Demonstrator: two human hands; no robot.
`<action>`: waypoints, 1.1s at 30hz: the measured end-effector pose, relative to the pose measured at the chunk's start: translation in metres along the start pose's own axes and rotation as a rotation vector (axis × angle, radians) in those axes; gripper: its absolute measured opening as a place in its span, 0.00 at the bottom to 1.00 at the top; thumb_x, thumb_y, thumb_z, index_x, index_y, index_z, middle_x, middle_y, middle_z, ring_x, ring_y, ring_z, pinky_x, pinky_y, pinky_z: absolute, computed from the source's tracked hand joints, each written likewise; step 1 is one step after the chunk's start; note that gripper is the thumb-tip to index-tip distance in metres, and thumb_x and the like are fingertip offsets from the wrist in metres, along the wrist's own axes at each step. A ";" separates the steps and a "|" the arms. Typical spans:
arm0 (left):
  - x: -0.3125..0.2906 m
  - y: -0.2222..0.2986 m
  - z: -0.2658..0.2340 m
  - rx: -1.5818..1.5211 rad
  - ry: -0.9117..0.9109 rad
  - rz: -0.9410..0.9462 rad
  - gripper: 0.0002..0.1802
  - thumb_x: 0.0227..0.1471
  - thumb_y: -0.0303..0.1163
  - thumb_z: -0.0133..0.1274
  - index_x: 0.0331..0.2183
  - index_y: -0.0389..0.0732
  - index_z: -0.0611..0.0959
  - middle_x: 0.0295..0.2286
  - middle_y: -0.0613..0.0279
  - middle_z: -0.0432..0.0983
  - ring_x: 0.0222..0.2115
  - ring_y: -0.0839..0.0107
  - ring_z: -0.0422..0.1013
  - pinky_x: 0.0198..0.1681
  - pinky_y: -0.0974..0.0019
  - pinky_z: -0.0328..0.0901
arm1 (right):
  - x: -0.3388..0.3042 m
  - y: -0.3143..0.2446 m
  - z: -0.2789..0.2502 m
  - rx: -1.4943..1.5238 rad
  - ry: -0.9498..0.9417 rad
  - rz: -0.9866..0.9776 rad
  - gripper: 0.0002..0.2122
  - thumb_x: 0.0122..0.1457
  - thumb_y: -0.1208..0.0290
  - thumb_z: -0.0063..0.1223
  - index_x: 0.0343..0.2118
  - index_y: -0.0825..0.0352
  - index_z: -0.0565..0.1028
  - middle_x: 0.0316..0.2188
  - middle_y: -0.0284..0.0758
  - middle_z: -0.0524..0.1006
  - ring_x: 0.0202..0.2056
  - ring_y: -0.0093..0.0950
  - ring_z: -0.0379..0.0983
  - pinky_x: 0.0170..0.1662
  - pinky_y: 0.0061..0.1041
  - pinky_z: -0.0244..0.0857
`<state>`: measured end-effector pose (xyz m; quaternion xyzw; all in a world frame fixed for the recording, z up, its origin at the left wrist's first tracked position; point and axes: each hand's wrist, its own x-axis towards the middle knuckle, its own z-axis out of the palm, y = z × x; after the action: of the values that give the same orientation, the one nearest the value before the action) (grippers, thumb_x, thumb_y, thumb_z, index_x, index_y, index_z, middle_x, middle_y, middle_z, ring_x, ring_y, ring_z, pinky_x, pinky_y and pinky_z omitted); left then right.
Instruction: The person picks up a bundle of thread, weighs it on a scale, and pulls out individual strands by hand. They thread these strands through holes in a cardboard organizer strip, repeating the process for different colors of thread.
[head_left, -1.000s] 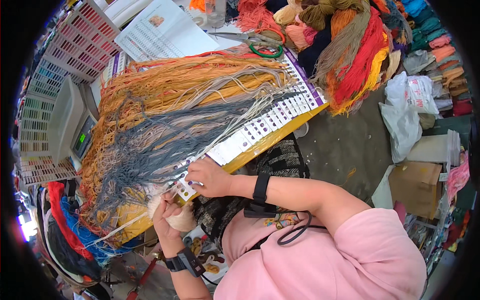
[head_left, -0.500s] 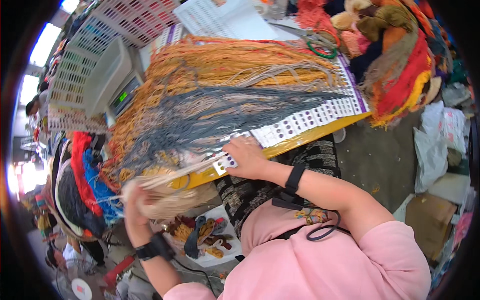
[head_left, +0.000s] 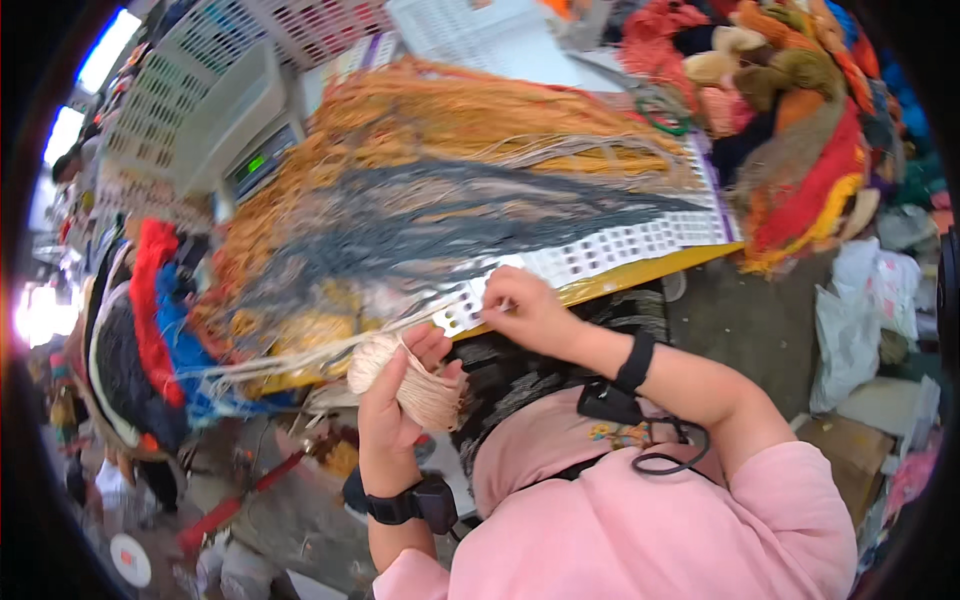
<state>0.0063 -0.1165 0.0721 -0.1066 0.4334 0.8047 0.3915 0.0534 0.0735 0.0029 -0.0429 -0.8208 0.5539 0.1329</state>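
The left hand (head_left: 390, 408) is grasping yarn (head_left: 436, 396) by the near edge of the board (head_left: 625, 275); the right hand (head_left: 527, 312) is curling beside the card (head_left: 460, 311), its grip impossible to tell.

The left hand (head_left: 391, 418) points upward, fingers curled, while the right hand (head_left: 535, 315), elbow bent, points leftward, fingers bent

The cream yarn (head_left: 434, 396) looks matt and fibrous, the yellow board edge (head_left: 650, 272) smooth and glossy.
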 end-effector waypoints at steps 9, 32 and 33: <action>0.011 -0.024 0.024 0.084 -0.215 -0.026 0.27 0.50 0.40 0.31 0.46 0.30 0.56 0.44 0.51 0.56 0.45 0.63 0.56 0.46 0.62 0.53 | -0.011 -0.053 0.008 0.734 -0.150 0.243 0.05 0.45 0.76 0.47 0.21 0.73 0.69 0.20 0.29 0.68 0.18 0.13 0.61 0.20 0.13 0.55; -0.006 -0.014 -0.009 0.033 -0.097 0.097 0.22 0.51 0.39 0.35 0.44 0.35 0.62 0.26 0.60 0.68 0.24 0.76 0.67 0.23 0.72 0.65 | -0.156 0.124 -0.221 0.422 1.206 0.779 0.15 0.41 0.81 0.44 0.36 0.68 0.62 0.30 0.34 0.66 0.21 0.20 0.63 0.19 0.16 0.56; -0.007 -0.015 -0.002 0.017 -0.052 0.092 0.21 0.50 0.38 0.35 0.44 0.35 0.62 0.25 0.61 0.67 0.22 0.77 0.65 0.23 0.71 0.64 | -0.155 0.139 -0.232 0.427 1.214 0.779 0.15 0.41 0.81 0.44 0.36 0.68 0.62 0.30 0.34 0.66 0.21 0.20 0.63 0.19 0.16 0.56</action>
<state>0.0217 -0.1170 0.0655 -0.0622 0.4342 0.8206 0.3664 0.2535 0.3017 -0.0698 -0.6011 -0.4037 0.5871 0.3619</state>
